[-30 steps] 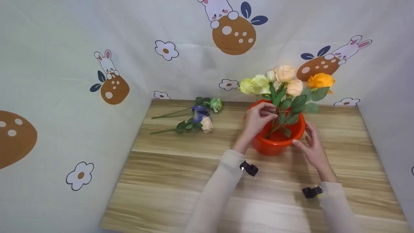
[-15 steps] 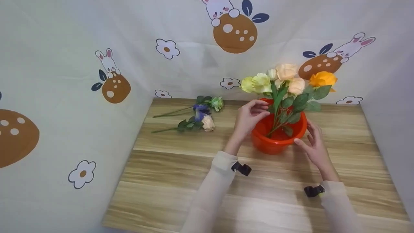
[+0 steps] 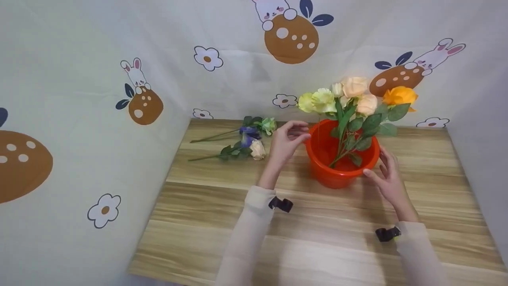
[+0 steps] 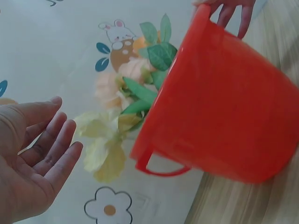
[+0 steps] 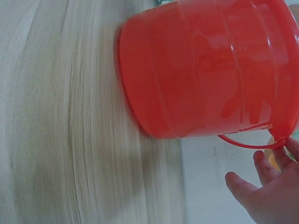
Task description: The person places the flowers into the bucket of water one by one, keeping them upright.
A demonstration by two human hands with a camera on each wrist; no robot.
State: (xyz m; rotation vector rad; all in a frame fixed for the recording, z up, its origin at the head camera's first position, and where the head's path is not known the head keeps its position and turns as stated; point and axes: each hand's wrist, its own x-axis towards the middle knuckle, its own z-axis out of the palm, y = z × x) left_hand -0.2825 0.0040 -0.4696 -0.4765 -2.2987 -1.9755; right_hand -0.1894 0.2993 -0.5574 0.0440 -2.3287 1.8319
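A red bucket stands upright on the table, holding artificial flowers: peach roses, yellow-green blooms and an orange flower. My left hand is just left of the bucket, its fingers loosely bent with nothing between them. In the left wrist view its fingertips are apart from the bucket. On the other side, my right hand touches the rim with spread, relaxed fingers. The right wrist view shows fingertips at the handle's joint, while the lower fingers stay off the wall.
Several cut flower stems lie at the table's back left: a peach rose, a purple flower and a green one. A patterned curtain borders the wooden table behind and at the sides.
My left hand has moved left from the flower stems inside the bucket to outside its rim. My right hand has stayed at the rim, and the flowers stand in the bucket as before.
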